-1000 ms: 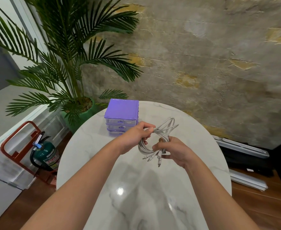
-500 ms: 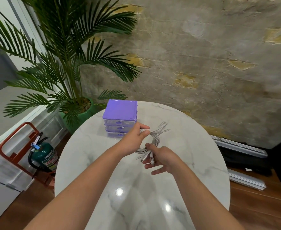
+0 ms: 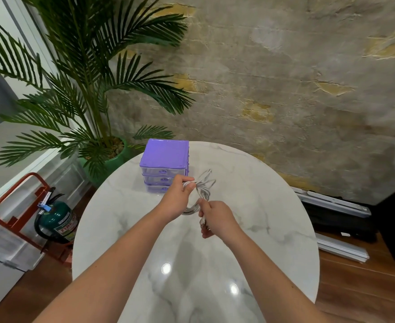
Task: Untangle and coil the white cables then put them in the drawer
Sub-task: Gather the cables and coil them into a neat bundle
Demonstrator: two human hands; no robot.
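A bundle of white cables (image 3: 203,188) hangs in loops above the round marble table (image 3: 273,206). My left hand (image 3: 177,199) grips the upper part of the bundle between thumb and fingers. My right hand (image 3: 215,217) pinches the lower strands, and the cable ends disappear under its fingers. A small purple drawer unit (image 3: 165,164) with three clear drawers, all closed, stands at the table's far left edge, just behind my left hand.
A potted palm (image 3: 94,94) stands behind the table on the left. A green fire extinguisher (image 3: 56,222) in a red stand sits on the floor at left. Metal rails (image 3: 331,203) and a dark object lie on the floor at right.
Both hands moved with the bundle toward the drawer unit. My right hand shifted its hold lower and now covers the cable ends that hung free before.
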